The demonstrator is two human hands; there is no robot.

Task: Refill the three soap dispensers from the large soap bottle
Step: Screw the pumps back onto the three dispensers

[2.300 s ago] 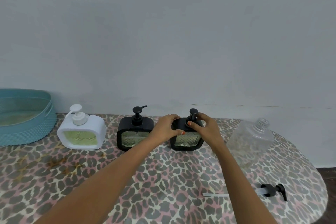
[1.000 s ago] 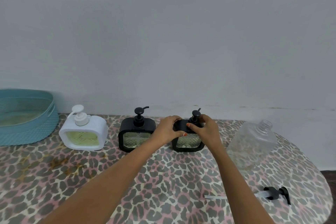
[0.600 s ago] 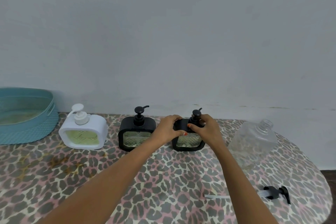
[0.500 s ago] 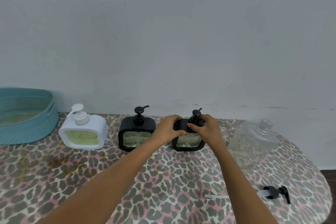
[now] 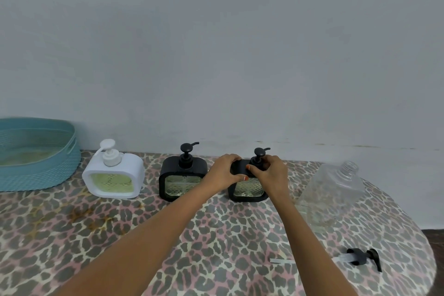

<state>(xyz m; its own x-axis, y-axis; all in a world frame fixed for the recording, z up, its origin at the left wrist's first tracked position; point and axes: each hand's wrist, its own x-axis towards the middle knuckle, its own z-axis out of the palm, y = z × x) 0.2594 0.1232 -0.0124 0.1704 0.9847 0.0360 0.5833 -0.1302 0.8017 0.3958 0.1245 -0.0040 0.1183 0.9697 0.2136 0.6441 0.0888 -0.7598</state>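
Three dispensers stand in a row at the back of the counter (image 5: 120,235), close to the wall: white dispenser (image 5: 115,176), middle dispenser (image 5: 183,180), right dispenser (image 5: 248,190). Each shows soap in its window and each carries a pump.

Both of your hands are on the right dispenser. Your left hand (image 5: 224,173) grips its top left shoulder, thumb across the front; I judge this is to brace the body against turning. Your right hand (image 5: 270,174) is curled round the base of its pump head (image 5: 259,155), a hold that suits screwing the collar down. Your fingers hide the collar, so I cannot tell whether the thread is fully home.

Your bottle (image 5: 334,190) stands to the right of the row, beside your right forearm, neck open and looking all but empty. Its loose pump (image 5: 362,256) lies on its side near the front right edge, tube pointing left and partly hidden by your arm. That spot keeps it out of the working area.

The basket (image 5: 40,170) sits at far left, beside the white dispenser but not touching it.

Assessment: pouring looks finished, and seating this last pump is the step in hand. A crooked collar would cross-thread, so turn it squarely and keep the left-hand brace firm on the patterned cloth.
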